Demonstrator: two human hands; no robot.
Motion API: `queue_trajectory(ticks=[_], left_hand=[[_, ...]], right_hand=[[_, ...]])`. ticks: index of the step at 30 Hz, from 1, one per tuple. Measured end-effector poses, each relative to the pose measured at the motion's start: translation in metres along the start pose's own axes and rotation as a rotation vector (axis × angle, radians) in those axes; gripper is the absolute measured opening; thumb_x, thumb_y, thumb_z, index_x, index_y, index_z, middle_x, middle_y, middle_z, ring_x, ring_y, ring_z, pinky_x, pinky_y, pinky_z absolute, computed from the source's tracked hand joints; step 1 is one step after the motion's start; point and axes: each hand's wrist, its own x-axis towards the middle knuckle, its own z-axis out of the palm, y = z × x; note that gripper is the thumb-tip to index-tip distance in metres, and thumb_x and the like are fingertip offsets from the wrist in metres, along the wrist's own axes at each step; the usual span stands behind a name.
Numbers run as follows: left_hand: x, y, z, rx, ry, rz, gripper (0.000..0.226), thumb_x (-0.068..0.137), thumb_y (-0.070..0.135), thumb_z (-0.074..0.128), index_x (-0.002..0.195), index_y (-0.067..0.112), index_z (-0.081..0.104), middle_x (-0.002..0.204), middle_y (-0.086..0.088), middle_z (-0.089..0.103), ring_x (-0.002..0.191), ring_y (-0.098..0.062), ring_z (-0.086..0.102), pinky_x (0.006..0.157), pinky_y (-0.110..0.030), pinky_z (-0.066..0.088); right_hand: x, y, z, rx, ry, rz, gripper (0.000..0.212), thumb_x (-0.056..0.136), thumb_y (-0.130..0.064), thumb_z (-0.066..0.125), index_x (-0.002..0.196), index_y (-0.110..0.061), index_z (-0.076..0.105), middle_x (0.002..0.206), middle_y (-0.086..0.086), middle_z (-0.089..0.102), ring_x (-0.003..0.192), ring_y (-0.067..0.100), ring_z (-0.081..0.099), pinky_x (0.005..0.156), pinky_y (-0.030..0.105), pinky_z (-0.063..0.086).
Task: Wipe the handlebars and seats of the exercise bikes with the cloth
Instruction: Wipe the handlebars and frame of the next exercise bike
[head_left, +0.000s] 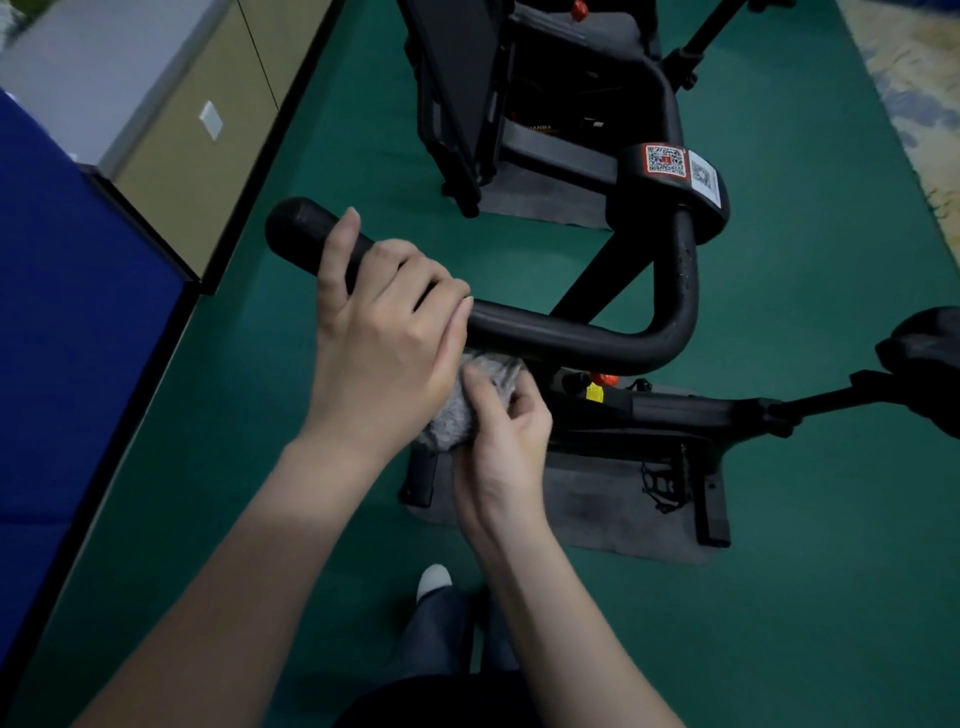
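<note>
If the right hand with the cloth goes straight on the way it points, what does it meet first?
Probably the handlebar, just above the cloth that the right hand holds, close beside the left hand; depth is unclear.

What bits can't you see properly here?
Head view:
1. Cloth: mostly hidden behind the left hand and right hand.
2. Seat: cut off by the right edge.
3. Sticker print: too small to read.
4. Handlebar: its gripped stretch is covered by the left hand.
</note>
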Motion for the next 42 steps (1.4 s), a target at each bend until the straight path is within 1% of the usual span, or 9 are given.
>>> queue_trajectory(ticks=[5, 9, 13, 17, 21, 27, 33, 38, 42], left_hand=[[-0.001, -0.006, -0.001, -0.005, -0.008, 0.049, 0.024, 0.098, 0.023, 0.048, 0.096, 0.014, 0.07, 0.095, 0.001, 0.067, 0.104, -0.025, 0.059, 0.114, -0.041, 0.006], [-0.001, -0.007, -0.002, -0.017, 0.001, 0.055, 0.023, 0.098, 0.022, 0.049, 0.097, 0.015, 0.07, 0.095, 0.002, 0.067, 0.103, -0.025, 0.058, 0.114, -0.04, 0.007], [-0.001, -0.005, 0.0, -0.004, -0.007, 0.041, 0.024, 0.097, 0.023, 0.048, 0.096, 0.014, 0.07, 0.094, 0.001, 0.067, 0.104, -0.026, 0.058, 0.114, -0.042, 0.008], [0.0, -0.001, 0.0, -0.011, 0.011, 0.023, 0.025, 0.098, 0.024, 0.048, 0.097, 0.013, 0.071, 0.095, 0.0, 0.067, 0.105, -0.025, 0.057, 0.115, -0.044, 0.007], [0.002, 0.015, 0.002, -0.107, 0.048, 0.015, 0.025, 0.098, 0.024, 0.049, 0.101, 0.011, 0.071, 0.101, -0.003, 0.067, 0.106, -0.024, 0.059, 0.117, -0.044, 0.008], [0.004, 0.04, 0.016, -0.2, -0.047, 0.014, 0.031, 0.098, 0.027, 0.047, 0.115, 0.009, 0.066, 0.111, -0.003, 0.066, 0.107, -0.022, 0.06, 0.116, -0.044, 0.02], [0.002, 0.043, 0.022, -0.169, -0.046, 0.019, 0.029, 0.098, 0.031, 0.047, 0.107, 0.014, 0.069, 0.1, 0.002, 0.069, 0.096, -0.022, 0.062, 0.104, -0.037, 0.03], [0.003, 0.048, 0.025, -0.17, -0.022, -0.008, 0.031, 0.098, 0.034, 0.048, 0.106, 0.014, 0.07, 0.098, 0.002, 0.068, 0.096, -0.021, 0.062, 0.104, -0.039, 0.029], [0.002, 0.055, 0.029, -0.191, -0.013, -0.007, 0.029, 0.097, 0.035, 0.05, 0.104, 0.015, 0.07, 0.097, 0.002, 0.068, 0.095, -0.021, 0.062, 0.103, -0.038, 0.029]], right_hand=[[0.003, -0.004, 0.003, 0.08, -0.044, 0.093, 0.017, 0.087, 0.013, 0.053, 0.083, -0.004, 0.053, 0.074, 0.008, 0.064, 0.067, 0.014, 0.062, 0.066, 0.025, 0.054], [0.005, -0.016, -0.012, 0.105, 0.024, 0.04, 0.017, 0.087, 0.013, 0.051, 0.091, -0.002, 0.056, 0.08, 0.011, 0.063, 0.073, 0.017, 0.061, 0.075, 0.031, 0.052], [0.006, -0.008, 0.0, 0.01, -0.009, 0.03, 0.02, 0.086, 0.014, 0.053, 0.089, -0.005, 0.053, 0.084, 0.013, 0.062, 0.08, 0.023, 0.059, 0.081, 0.039, 0.048], [0.009, -0.011, -0.002, 0.016, 0.003, 0.041, 0.021, 0.085, 0.016, 0.054, 0.089, -0.005, 0.053, 0.083, 0.011, 0.065, 0.074, 0.018, 0.064, 0.074, 0.031, 0.054], [0.011, -0.028, -0.024, 0.122, 0.081, -0.005, 0.02, 0.086, 0.016, 0.051, 0.093, -0.003, 0.056, 0.086, 0.014, 0.062, 0.076, 0.021, 0.062, 0.076, 0.032, 0.054], [0.009, -0.032, -0.024, 0.067, -0.014, 0.038, 0.022, 0.085, 0.017, 0.053, 0.094, -0.002, 0.057, 0.077, 0.007, 0.07, 0.072, 0.015, 0.067, 0.064, 0.025, 0.055], [0.017, -0.047, -0.052, 0.088, 0.107, -0.077, 0.025, 0.088, 0.015, 0.048, 0.103, -0.001, 0.06, 0.092, 0.013, 0.067, 0.082, 0.021, 0.065, 0.076, 0.028, 0.056], [0.012, -0.041, -0.053, -0.002, 0.021, -0.026, 0.023, 0.088, 0.012, 0.052, 0.106, 0.002, 0.061, 0.092, 0.013, 0.071, 0.084, 0.022, 0.067, 0.075, 0.03, 0.056], [0.018, -0.054, -0.071, -0.011, 0.295, -0.202, 0.019, 0.088, 0.01, 0.054, 0.103, 0.0, 0.061, 0.091, 0.009, 0.068, 0.084, 0.02, 0.064, 0.078, 0.028, 0.054]])
